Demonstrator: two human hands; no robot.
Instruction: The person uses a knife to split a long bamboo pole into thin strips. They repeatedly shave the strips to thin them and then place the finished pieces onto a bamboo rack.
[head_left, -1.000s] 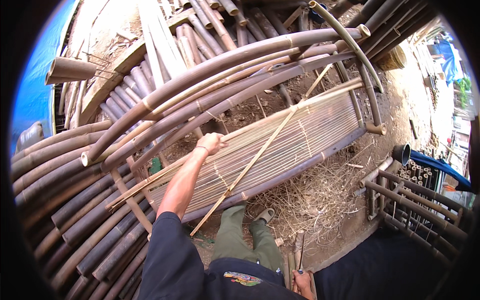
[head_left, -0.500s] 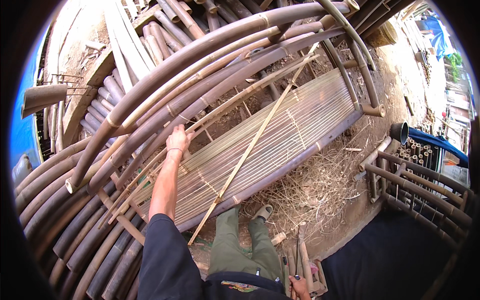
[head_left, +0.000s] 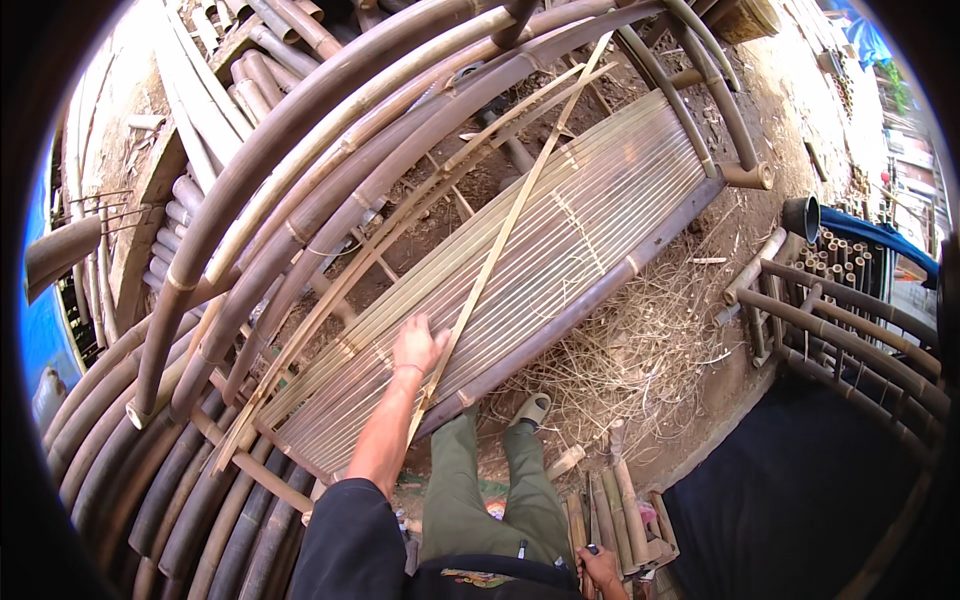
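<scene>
has the left hand (head_left: 420,345) low over a slatted bamboo panel (head_left: 560,260), toward its left part, back of the hand uppermost, fingers parted and slightly bent (loose, with no visible grasp). reaches with those fingers to the edge of a pale strip (head_left: 503,250); cannot tell whether touching it. has the right hand (head_left: 602,570) down at the lower edge, just right of the green trousers (head_left: 455,480), curled round a dark-handled tool (head_left: 593,550) (mostly hidden, so cannot name its kind).

see the panel lying slantwise in front of the legs, rising toward the upper right, edged on the near side by a dark rail (head_left: 550,337). see the pale strip laid across the slats, running from the curved brown poles (head_left: 182,270) at the top down past the near rail. find two long laths (head_left: 385,238) beyond the slats, roughly along the panel's far side, with lower ends over a crosspiece at the left.

note a tangle of shavings (head_left: 630,370) on the ground past the near rail, close to a sandal (head_left: 533,407). note also stacked bamboo poles (head_left: 190,510) at the left, short bamboo lengths (head_left: 620,510) just beside the right hand, and, farther right, a black sheet (head_left: 770,490) below a small bamboo frame (head_left: 840,330) (partly bent by the lens).
</scene>
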